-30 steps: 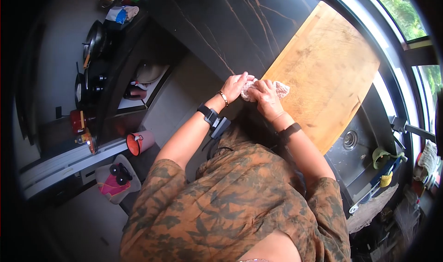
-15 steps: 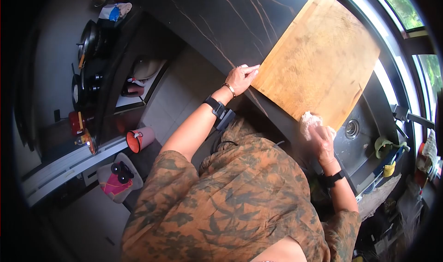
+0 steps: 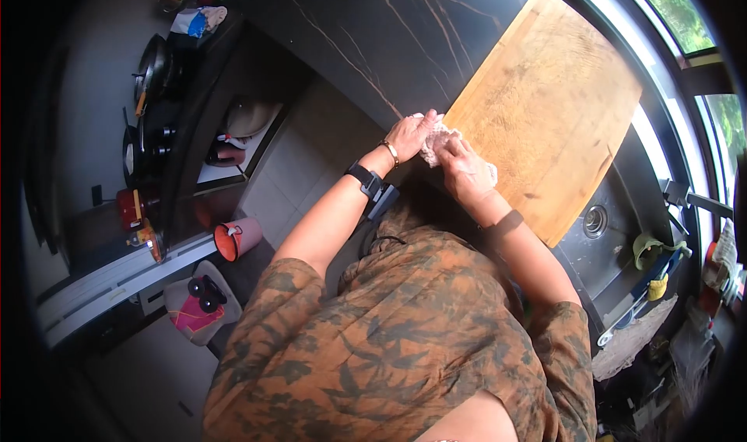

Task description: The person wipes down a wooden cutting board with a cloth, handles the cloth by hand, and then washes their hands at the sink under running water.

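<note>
A large wooden cutting board (image 3: 560, 92) lies on the dark counter, its right side reaching over the sink. My left hand (image 3: 410, 137) is closed at the board's left corner, its fingertips partly hidden. Close beside it, my right hand (image 3: 465, 173) is closed on a crumpled pale cloth (image 3: 440, 142). The cloth is pressed against the board's near edge by that corner and touches or nearly touches my left fingers. Part of it also shows below my right knuckles.
A black sink with a round drain (image 3: 594, 220) lies to the right. A green-rimmed item and a yellow sponge (image 3: 657, 288) are at its far side. Behind my left arm are a pink bucket (image 3: 238, 238), a chair (image 3: 204, 302) and pans (image 3: 153, 64).
My right hand has moved left with the cloth along the board's near edge, from the right corner to the left one beside my left hand. The board has barely shifted.
</note>
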`<action>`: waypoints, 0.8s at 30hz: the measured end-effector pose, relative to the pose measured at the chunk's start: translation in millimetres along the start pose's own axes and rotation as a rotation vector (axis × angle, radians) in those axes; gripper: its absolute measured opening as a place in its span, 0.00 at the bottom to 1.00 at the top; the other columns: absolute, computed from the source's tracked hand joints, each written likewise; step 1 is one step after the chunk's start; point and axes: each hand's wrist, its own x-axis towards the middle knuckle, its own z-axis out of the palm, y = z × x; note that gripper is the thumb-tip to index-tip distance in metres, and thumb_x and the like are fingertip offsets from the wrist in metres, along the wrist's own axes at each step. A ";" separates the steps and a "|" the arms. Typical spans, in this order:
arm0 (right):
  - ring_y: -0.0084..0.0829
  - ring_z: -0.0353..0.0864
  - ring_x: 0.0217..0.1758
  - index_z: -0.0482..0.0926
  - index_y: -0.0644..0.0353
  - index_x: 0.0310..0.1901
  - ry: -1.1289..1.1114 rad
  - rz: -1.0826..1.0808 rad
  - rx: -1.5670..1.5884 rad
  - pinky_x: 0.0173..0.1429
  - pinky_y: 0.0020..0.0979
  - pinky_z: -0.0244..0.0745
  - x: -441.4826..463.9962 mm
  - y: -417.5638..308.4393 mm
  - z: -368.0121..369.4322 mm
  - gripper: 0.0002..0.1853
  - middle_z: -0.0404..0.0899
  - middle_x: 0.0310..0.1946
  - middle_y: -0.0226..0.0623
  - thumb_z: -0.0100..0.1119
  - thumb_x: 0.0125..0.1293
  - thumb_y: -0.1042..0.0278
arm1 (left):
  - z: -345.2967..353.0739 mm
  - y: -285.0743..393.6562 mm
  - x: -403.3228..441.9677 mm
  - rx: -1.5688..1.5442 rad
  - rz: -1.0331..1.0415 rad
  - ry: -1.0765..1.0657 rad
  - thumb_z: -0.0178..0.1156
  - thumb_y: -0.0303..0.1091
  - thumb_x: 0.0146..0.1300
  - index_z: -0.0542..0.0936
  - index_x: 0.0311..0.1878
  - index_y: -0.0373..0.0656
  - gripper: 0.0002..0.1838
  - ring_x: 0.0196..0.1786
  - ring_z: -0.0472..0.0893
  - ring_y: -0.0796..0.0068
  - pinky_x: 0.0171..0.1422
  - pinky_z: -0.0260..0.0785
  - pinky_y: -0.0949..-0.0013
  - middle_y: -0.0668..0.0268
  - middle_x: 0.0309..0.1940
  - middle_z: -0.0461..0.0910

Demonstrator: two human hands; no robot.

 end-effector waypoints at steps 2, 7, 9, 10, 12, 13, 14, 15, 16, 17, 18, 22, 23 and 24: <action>0.44 0.75 0.50 0.77 0.60 0.50 0.057 0.023 -0.006 0.50 0.39 0.76 -27.5 2.2 -11.2 0.21 0.73 0.43 0.41 0.58 0.51 0.79 | -2.7 9.8 -0.4 0.053 -0.033 -0.018 0.37 0.62 0.73 0.81 0.55 0.45 0.33 0.51 0.78 0.49 0.57 0.69 0.60 0.51 0.42 0.82; 0.44 0.78 0.44 0.80 0.58 0.48 0.190 0.058 -0.122 0.45 0.39 0.76 -147.2 35.6 -49.8 0.22 0.76 0.43 0.42 0.60 0.48 0.82 | 3.0 2.2 -2.6 0.236 0.084 0.021 0.45 0.51 0.74 0.79 0.59 0.47 0.23 0.40 0.78 0.63 0.48 0.70 0.65 0.59 0.33 0.78; 0.44 0.79 0.42 0.80 0.57 0.48 0.191 0.093 -0.137 0.44 0.40 0.76 -193.6 46.0 -67.6 0.23 0.77 0.42 0.41 0.61 0.46 0.83 | 1.8 4.9 -3.8 0.215 0.076 0.005 0.45 0.50 0.75 0.78 0.60 0.47 0.23 0.40 0.78 0.63 0.48 0.70 0.65 0.59 0.32 0.78; 0.45 0.79 0.42 0.80 0.57 0.48 0.186 0.105 -0.129 0.43 0.41 0.76 -211.9 52.7 -72.9 0.23 0.77 0.41 0.40 0.62 0.46 0.83 | 0.9 6.3 -3.5 0.206 0.073 -0.004 0.45 0.50 0.75 0.78 0.60 0.47 0.22 0.40 0.78 0.63 0.48 0.70 0.66 0.59 0.32 0.77; 0.46 0.79 0.41 0.81 0.58 0.46 0.216 0.114 -0.101 0.43 0.41 0.77 -220.4 58.2 -72.0 0.21 0.78 0.39 0.39 0.62 0.47 0.83 | -1.0 6.8 -2.9 0.192 0.062 -0.020 0.46 0.51 0.74 0.79 0.59 0.46 0.24 0.41 0.78 0.60 0.49 0.70 0.63 0.57 0.34 0.79; 0.46 0.79 0.41 0.81 0.58 0.46 0.228 0.115 -0.109 0.44 0.41 0.77 -216.6 58.3 -67.0 0.21 0.78 0.38 0.39 0.62 0.47 0.83 | -1.6 6.9 -2.9 0.185 0.056 -0.031 0.46 0.52 0.73 0.79 0.58 0.45 0.24 0.41 0.79 0.58 0.49 0.70 0.62 0.56 0.34 0.79; 0.46 0.79 0.41 0.81 0.58 0.46 0.242 0.116 -0.120 0.44 0.41 0.77 -210.8 59.2 -63.3 0.21 0.78 0.38 0.39 0.62 0.47 0.82 | -1.8 7.7 -2.2 0.185 0.055 -0.034 0.46 0.52 0.74 0.79 0.58 0.45 0.24 0.41 0.79 0.58 0.49 0.70 0.62 0.56 0.34 0.79; 0.46 0.79 0.42 0.81 0.59 0.44 0.262 0.123 -0.111 0.45 0.41 0.77 -194.4 52.8 -61.0 0.19 0.78 0.37 0.40 0.61 0.47 0.83 | -1.8 8.7 -2.4 0.186 0.054 -0.035 0.46 0.51 0.74 0.79 0.59 0.45 0.24 0.41 0.79 0.58 0.49 0.70 0.62 0.56 0.34 0.79; 0.47 0.79 0.42 0.81 0.60 0.44 0.305 0.103 -0.080 0.45 0.41 0.77 -175.1 46.6 -58.7 0.18 0.78 0.38 0.41 0.60 0.48 0.84 | -1.8 8.5 -3.0 0.186 0.051 -0.036 0.47 0.51 0.74 0.79 0.59 0.45 0.23 0.41 0.79 0.58 0.49 0.70 0.62 0.56 0.34 0.79; 0.47 0.79 0.42 0.81 0.60 0.43 0.319 0.115 -0.050 0.46 0.40 0.77 -158.2 42.6 -53.0 0.18 0.78 0.38 0.41 0.60 0.48 0.85 | -1.1 6.2 -3.5 0.169 0.069 -0.027 0.46 0.50 0.74 0.79 0.59 0.45 0.23 0.41 0.78 0.58 0.48 0.70 0.63 0.56 0.34 0.78; 0.47 0.79 0.42 0.81 0.61 0.43 0.334 0.126 -0.020 0.46 0.40 0.76 -140.4 40.8 -46.0 0.18 0.78 0.38 0.41 0.59 0.48 0.85 | -1.6 7.6 -3.6 0.171 0.060 -0.035 0.46 0.49 0.74 0.79 0.59 0.45 0.22 0.41 0.78 0.58 0.48 0.70 0.63 0.56 0.34 0.78; 0.46 0.78 0.46 0.80 0.60 0.43 0.364 0.099 -0.007 0.48 0.40 0.77 -59.9 41.7 -28.0 0.19 0.77 0.41 0.41 0.59 0.47 0.84 | -3.8 11.3 -4.5 0.180 0.077 -0.056 0.45 0.47 0.75 0.77 0.61 0.45 0.22 0.37 0.76 0.63 0.48 0.70 0.65 0.59 0.31 0.75; 0.45 0.78 0.48 0.79 0.59 0.44 0.362 0.102 -0.014 0.49 0.39 0.76 -38.7 43.9 -22.6 0.18 0.76 0.42 0.41 0.59 0.48 0.82 | -3.7 11.0 -4.5 0.171 0.082 -0.055 0.45 0.47 0.75 0.77 0.61 0.44 0.22 0.37 0.76 0.63 0.48 0.70 0.65 0.59 0.31 0.76; 0.43 0.77 0.50 0.79 0.59 0.44 0.362 0.104 -0.020 0.51 0.39 0.76 -17.9 45.9 -17.1 0.17 0.76 0.43 0.41 0.59 0.49 0.80 | -4.1 10.7 -4.7 0.163 0.087 -0.053 0.45 0.47 0.75 0.77 0.61 0.44 0.22 0.37 0.76 0.63 0.48 0.70 0.65 0.59 0.31 0.76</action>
